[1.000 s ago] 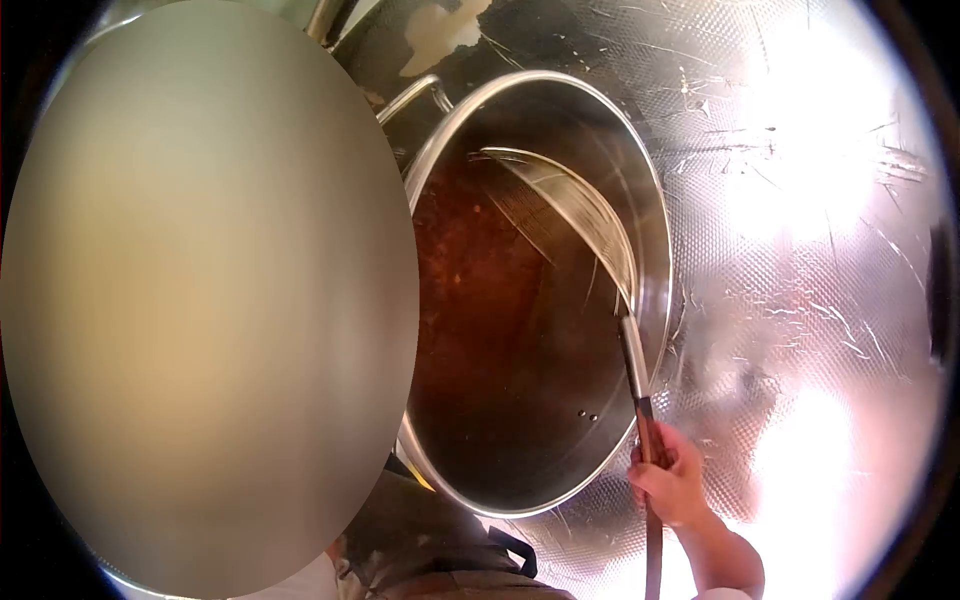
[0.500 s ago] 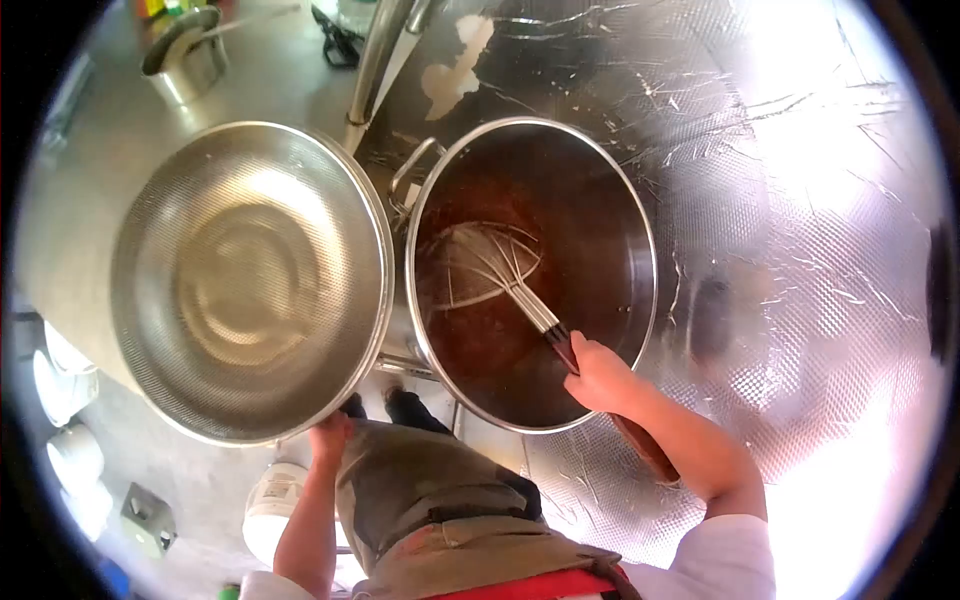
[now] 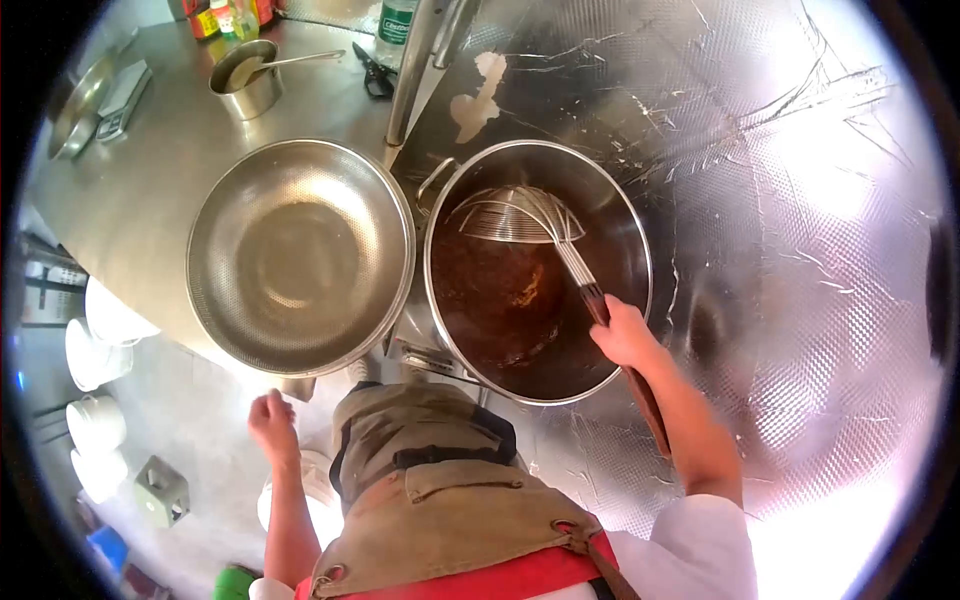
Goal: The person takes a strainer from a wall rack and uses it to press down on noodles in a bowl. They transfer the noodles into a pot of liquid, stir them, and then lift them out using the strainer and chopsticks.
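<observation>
My right hand [image 3: 628, 335] grips the long brown handle of a wire skimmer [image 3: 535, 225]. The skimmer's curved wire head is inside a deep steel pot [image 3: 632, 240], near its far side, partly over dark reddish-brown liquid [image 3: 500, 300]. A lighter orange-brown patch shows on the liquid's surface. To the left of the pot is a wide perforated steel colander [image 3: 305, 258], with nothing visible in it. Just below the colander's near rim, my left hand [image 3: 272, 425] is apart from it, fingers curled in with nothing visible in them.
A small saucepan [image 3: 248, 90] with a utensil stands on the steel table [image 3: 160, 200], near black-handled scissors [image 3: 375, 75], a scale [image 3: 123, 100] and bottles. A metal pipe [image 3: 412, 75] rises behind the pot. Crinkled foil-like sheeting [image 3: 780, 300] covers the right. White buckets [image 3: 95, 425] stand lower left.
My left hand has left the colander's rim and moved down and left. In the pot, the skimmer head has shifted toward the far side, showing more liquid. The view has shifted.
</observation>
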{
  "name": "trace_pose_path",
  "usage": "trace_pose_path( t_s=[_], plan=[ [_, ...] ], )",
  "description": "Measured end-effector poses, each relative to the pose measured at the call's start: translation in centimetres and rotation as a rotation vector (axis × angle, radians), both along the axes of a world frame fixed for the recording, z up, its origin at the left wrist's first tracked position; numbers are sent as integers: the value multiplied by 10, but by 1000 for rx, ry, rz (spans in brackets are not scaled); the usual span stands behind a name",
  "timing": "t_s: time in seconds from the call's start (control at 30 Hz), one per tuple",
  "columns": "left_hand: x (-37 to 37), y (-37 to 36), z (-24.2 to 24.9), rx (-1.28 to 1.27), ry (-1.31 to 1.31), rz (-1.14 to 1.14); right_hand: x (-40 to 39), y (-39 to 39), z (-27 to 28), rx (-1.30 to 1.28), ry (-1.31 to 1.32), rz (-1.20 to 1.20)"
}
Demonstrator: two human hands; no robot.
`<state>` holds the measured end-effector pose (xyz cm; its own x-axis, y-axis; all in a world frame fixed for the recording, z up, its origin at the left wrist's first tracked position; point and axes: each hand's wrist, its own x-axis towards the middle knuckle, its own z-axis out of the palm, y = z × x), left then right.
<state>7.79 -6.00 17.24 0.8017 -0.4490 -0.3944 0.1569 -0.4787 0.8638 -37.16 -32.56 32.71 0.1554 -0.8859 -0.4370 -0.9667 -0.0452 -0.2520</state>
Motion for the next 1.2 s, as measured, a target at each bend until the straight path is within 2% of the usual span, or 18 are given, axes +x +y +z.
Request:
trace_pose_path(
  t_s=[0.03,0.07,0.13,0.17,0.23,0.27,0.33,0.37,0.43,0.53,0.6,0.73,0.8,0.83,0.97,1.07,1.13,1.2],
  plan=[
    [7,-8,-1,20,-85,64,-3,-8,-21,-9,-4,11],
    [15,-14,-5,54,-277,59,-8,-11,-42,-16,-5,19],
    [31,-27,-1,171,-532,-39,-18,-10,-72,-22,-31,37],
    [39,-31,-7,169,-559,-44,-20,-11,-78,-29,-41,51],
    [51,-33,-28,175,-605,-60,-22,-5,-79,275,-100,-306],
    [52,-33,-44,86,-534,-46,-22,-3,-78,423,-126,-483],
    [48,-36,-72,-90,-390,-10,-27,10,-72,674,-377,-834],
    [42,-40,-61,103,-443,-102,-25,18,-67,735,-488,-897],
    [44,-28,-106,43,-541,-136,-25,33,-71,882,-699,-1084],
    [43,-22,-135,150,-784,-225,-8,45,-76,1090,-1041,-1456],
    [25,-40,-87,446,-938,-349,1,48,-67,1191,-1257,-1689],
    [25,-36,-93,461,-963,-365,-17,66,-36,1226,-1536,-1695],
    [30,-31,-102,447,-939,-388,-15,75,-6,1154,-1574,-1814],
    [39,-19,-130,358,-940,-315,-18,81,3,1174,-1610,-1826],
    [34,-27,-111,623,-997,-428,-24,104,23,1231,-1771,-1771],
    [35,-28,-109,649,-1003,-461,-29,113,31,1246,-1864,-1645],
    [35,-32,-108,762,-936,-473,-31,116,36,1241,-1898,-1590],
    [36,-32,-109,805,-916,-479,-30,114,44,1238,-1856,-1574]
  ],
)
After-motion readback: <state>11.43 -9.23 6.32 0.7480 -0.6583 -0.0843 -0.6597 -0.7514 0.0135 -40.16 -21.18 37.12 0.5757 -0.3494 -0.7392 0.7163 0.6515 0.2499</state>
